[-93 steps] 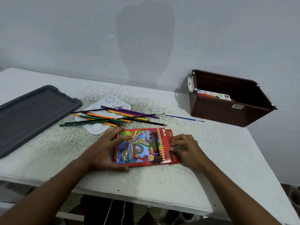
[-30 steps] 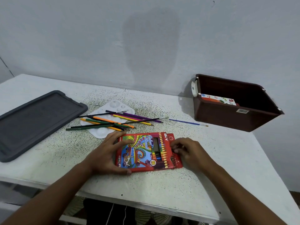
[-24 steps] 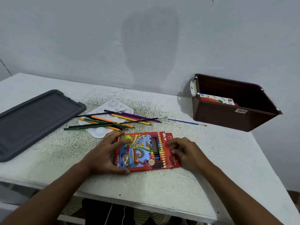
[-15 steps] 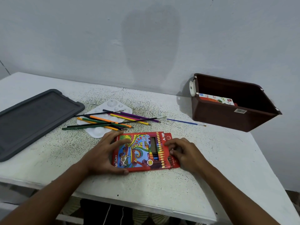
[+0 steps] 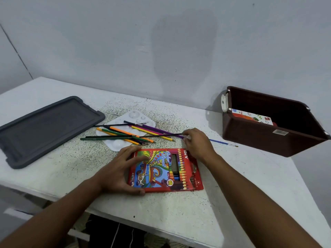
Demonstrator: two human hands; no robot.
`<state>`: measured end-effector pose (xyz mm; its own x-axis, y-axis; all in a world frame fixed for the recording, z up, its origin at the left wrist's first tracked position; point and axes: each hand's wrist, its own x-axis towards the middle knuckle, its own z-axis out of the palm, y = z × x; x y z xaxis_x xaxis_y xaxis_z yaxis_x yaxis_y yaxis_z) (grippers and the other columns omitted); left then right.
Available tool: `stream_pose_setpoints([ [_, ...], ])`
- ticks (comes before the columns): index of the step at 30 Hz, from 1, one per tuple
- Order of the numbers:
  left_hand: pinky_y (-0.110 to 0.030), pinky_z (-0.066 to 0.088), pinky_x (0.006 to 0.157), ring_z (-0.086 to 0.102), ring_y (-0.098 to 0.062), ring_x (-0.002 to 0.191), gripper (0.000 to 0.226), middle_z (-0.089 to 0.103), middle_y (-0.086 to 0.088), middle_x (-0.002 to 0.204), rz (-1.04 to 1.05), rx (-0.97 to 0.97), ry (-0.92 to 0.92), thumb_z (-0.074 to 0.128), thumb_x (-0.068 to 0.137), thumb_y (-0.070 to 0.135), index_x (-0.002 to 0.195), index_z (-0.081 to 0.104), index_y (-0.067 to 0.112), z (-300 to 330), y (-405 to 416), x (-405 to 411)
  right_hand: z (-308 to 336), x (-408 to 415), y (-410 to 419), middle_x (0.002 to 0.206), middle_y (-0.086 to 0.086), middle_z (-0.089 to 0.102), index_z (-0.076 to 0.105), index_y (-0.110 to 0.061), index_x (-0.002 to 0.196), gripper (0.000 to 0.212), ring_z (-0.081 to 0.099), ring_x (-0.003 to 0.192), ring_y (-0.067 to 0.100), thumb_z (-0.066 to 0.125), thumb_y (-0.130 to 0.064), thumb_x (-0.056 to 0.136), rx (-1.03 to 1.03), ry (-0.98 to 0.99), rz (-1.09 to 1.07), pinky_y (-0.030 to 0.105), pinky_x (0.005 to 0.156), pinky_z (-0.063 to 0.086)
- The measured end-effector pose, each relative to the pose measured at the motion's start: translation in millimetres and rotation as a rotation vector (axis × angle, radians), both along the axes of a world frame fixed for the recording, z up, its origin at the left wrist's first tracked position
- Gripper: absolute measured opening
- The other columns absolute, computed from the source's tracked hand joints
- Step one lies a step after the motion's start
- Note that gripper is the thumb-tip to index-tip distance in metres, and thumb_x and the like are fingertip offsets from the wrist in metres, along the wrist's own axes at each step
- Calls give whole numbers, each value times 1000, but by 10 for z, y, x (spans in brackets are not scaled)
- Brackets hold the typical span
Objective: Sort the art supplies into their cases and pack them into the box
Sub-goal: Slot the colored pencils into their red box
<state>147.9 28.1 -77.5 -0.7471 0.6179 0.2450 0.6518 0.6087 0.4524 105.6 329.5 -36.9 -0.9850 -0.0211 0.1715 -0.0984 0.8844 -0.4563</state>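
Observation:
A red coloured-pencil case (image 5: 166, 170) lies flat near the table's front edge. My left hand (image 5: 120, 172) holds its left end, thumb against the near edge and fingers spread over the top. Behind it, several loose coloured pencils (image 5: 125, 134) and a black paintbrush lie across a white paint palette (image 5: 117, 144). My right hand (image 5: 196, 144) is beyond the case's far right corner and pinches the tip end of the purple pencil (image 5: 161, 131). A brown box (image 5: 265, 138) stands at the right by the wall, with a printed carton (image 5: 250, 116) inside.
A dark grey lid (image 5: 44, 127) lies flat at the left of the white speckled table (image 5: 179, 212). A thin blue paintbrush (image 5: 223, 143) lies between my right hand and the box. The wall rises directly behind the table.
My right hand left the case's right end and moved away from me to the end of the purple pencil. My left hand and the case stayed put.

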Motion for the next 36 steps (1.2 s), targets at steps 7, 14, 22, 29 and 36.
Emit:
stream_pose_setpoints([
  [7, -41, 30, 112, 16, -16, 144, 97, 24, 2, 154, 43, -29, -27, 69, 58, 82, 140, 42, 39, 4, -160, 27, -65, -201, -86, 117, 4, 59, 61, -22, 123, 29, 50, 112, 25, 52, -24, 96, 90, -52, -23, 37, 85, 46],
  [14, -38, 29, 111, 18, -17, 143, 96, 27, -1, 153, 43, -16, -5, 71, 58, 80, 140, 41, 42, -20, -162, 45, -92, -163, -60, 111, 4, 63, 61, -21, 123, 31, 48, 110, 25, 53, -14, 94, 35, -66, 11, 35, 83, 42],
  [22, -38, 31, 110, 17, -16, 143, 96, 27, 1, 153, 33, -13, -17, 70, 57, 81, 140, 41, 41, -44, -137, 33, -1, 223, 328, 99, 1, 61, 64, -14, 114, 31, 56, 91, 17, 53, 2, 90, -96, -20, -19, 27, 74, 40],
  [29, -39, 32, 108, 23, -19, 140, 94, 31, -2, 151, 23, 6, 12, 70, 58, 81, 139, 43, 40, -60, -141, 13, 63, 650, 829, 89, -1, 66, 66, -19, 98, 28, 58, 78, 7, 54, 5, 91, -351, -57, -143, 10, 59, 43],
  [36, -43, 33, 108, 23, -22, 140, 92, 29, -1, 152, 23, -12, 16, 67, 59, 83, 138, 38, 46, -67, -124, 32, 91, 762, 1097, 87, 3, 72, 71, -24, 102, 19, 62, 73, 15, 60, -12, 93, -364, -224, -258, 26, 67, 46],
])
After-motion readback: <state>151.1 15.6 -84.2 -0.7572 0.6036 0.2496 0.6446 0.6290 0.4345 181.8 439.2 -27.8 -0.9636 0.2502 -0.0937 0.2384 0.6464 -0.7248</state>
